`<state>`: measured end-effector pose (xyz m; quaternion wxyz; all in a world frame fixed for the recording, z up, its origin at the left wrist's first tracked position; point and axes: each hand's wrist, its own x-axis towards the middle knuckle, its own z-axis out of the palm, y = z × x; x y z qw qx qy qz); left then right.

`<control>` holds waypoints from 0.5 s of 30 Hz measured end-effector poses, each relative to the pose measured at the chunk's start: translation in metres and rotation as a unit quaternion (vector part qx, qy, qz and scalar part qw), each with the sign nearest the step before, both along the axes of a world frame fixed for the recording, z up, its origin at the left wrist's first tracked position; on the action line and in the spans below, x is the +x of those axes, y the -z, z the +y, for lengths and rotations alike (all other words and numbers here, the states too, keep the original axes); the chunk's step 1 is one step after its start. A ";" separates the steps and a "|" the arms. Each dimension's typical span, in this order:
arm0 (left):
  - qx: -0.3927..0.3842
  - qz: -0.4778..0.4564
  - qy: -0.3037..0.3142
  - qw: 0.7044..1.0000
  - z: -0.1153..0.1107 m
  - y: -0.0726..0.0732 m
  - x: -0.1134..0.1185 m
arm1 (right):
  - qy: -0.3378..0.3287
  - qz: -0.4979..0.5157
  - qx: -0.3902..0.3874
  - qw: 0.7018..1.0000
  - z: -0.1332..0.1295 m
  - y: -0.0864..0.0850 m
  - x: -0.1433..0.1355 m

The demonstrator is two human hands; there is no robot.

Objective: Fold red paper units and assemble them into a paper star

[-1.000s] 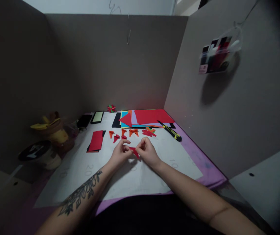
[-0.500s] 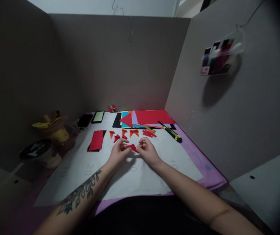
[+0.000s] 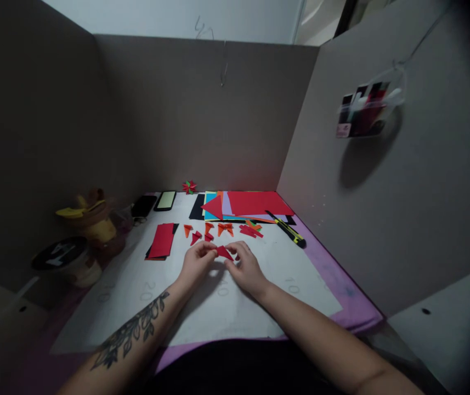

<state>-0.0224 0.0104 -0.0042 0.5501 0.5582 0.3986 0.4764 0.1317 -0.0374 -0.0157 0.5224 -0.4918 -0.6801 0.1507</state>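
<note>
From my feed I watch two bare hands meet near the middle of the frame, with a small folded red paper [image 3: 224,252] between them, above the white sheet [image 3: 235,318]. The left hand [image 3: 198,260] has the paper's left end pinched between thumb and fingers. The right hand [image 3: 248,269] curves around the other end, thumb and forefinger spread apart at the pointed corner; I can't tell whether they grip it or only touch it.

Just beyond the hands I see small folded orange pieces [image 3: 225,229] and folded red pieces [image 3: 196,237], and to the right of them a little heap of red strips [image 3: 250,232] with some orange and green. A yellow-and-black cutter [image 3: 290,232] lies aslant to the right of centre, its tip near the pile of coloured sheets [image 3: 259,203], which has a red triangle [image 3: 214,207] on its left part.

Left of centre I have a stack of red cards [image 3: 161,241] with dark ones under it. Above that lies a phone [image 3: 165,201] with a pale screen, and to its right a red-and-green paper star [image 3: 189,187] sits by the back wall [image 3: 202,120].
</note>
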 end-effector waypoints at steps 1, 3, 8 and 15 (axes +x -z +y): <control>0.003 0.011 0.006 1.000 -0.002 -0.001 0.001 | -0.012 -0.007 0.008 1.000 0.000 -0.001 -0.001; 0.017 0.036 0.015 0.999 -0.004 -0.003 0.001 | -0.025 0.003 0.001 1.000 0.002 0.000 -0.001; 0.073 0.103 0.014 0.992 -0.005 -0.005 -0.001 | 0.001 0.115 -0.062 0.991 0.008 0.006 0.002; 0.105 0.148 0.025 0.983 -0.008 -0.008 -0.001 | -0.006 0.158 -0.110 0.981 0.007 0.001 0.007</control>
